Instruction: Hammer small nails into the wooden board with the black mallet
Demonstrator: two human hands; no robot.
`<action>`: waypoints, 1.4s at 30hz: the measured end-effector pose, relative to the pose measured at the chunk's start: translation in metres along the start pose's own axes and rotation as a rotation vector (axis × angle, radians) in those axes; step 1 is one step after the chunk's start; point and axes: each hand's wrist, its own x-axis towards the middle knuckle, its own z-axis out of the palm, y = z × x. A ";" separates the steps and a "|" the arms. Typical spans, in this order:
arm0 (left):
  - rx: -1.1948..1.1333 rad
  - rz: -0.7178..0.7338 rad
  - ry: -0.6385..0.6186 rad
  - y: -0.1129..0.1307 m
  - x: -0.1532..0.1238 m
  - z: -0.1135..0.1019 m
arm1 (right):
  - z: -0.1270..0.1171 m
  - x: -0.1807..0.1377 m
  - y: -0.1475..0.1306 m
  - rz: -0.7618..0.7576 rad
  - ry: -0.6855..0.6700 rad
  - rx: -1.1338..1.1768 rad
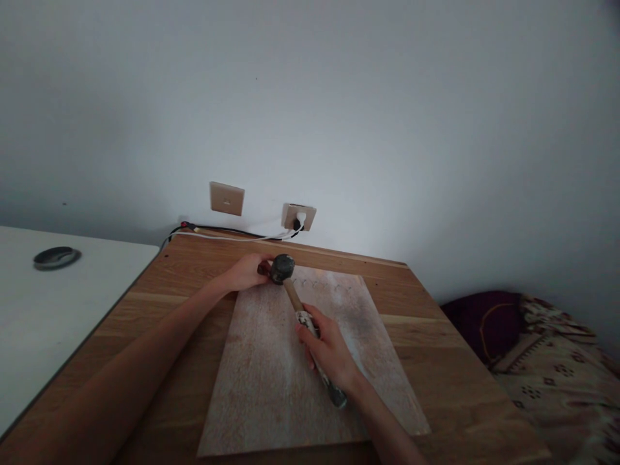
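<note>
My right hand [327,349] is wrapped round the wooden handle of a hammer [290,287]. Its dark metal head rests near the far left corner of a pale wooden board [271,381]. My left hand [247,271] lies at that far corner, right beside the hammer head, with its fingers curled together on something small that I cannot make out. The board lies flat on a brown wooden table [436,361]. A row of small marks runs along the board's far edge.
A white desk [53,303] with a round dark grommet [57,257] adjoins on the left. Two wall plates [227,197] sit above the table, with a plugged-in charger [299,218] and its cables. A patterned cloth and a dark cushion [489,316] lie at the right.
</note>
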 end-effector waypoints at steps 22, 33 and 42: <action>0.361 -0.006 -0.237 -0.002 -0.015 -0.073 | -0.039 -0.090 0.046 -0.154 0.475 -0.413; 0.539 0.038 -0.324 0.007 0.015 -0.031 | -0.129 -0.120 0.102 -0.299 0.352 -1.214; 0.656 0.246 -0.041 0.072 0.078 0.126 | -0.278 -0.132 0.163 -0.174 0.629 -1.387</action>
